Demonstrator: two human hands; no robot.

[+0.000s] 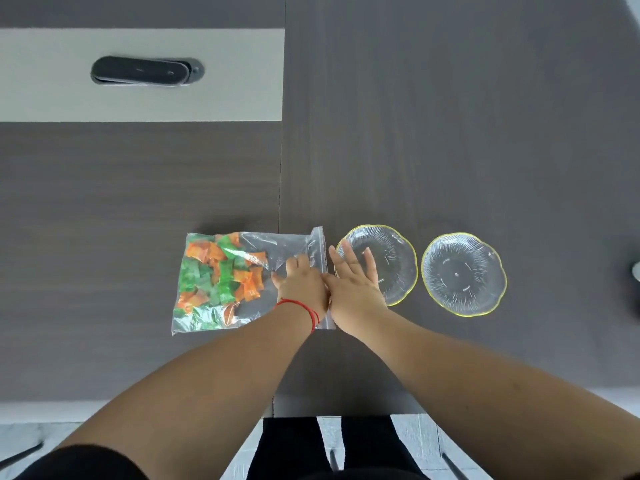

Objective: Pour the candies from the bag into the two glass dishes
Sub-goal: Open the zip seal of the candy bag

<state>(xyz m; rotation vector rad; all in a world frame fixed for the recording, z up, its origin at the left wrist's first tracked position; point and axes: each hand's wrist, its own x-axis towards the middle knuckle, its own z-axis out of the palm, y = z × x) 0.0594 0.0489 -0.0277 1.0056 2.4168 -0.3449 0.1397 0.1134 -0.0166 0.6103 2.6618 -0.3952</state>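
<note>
A clear zip bag [273, 247] lies flat on the dark wooden table, its zip edge pointing right. Orange and green wrapped candies [214, 275] fill its left half. My left hand [303, 287], with a red string at the wrist, rests on the bag near the zip, fingers curled on the plastic. My right hand [353, 285] lies beside it with fingers spread, over the bag's zip edge and the left rim of the nearer glass dish [394, 258]. A second gold-rimmed glass dish [464, 273] sits to the right. Both dishes hold nothing.
A light grey panel [225, 74] is set into the table at the back left, with a black oblong device [145, 71] on it. The table's front edge [138, 401] runs just below my forearms. A pale object [636, 271] peeks in at the right border.
</note>
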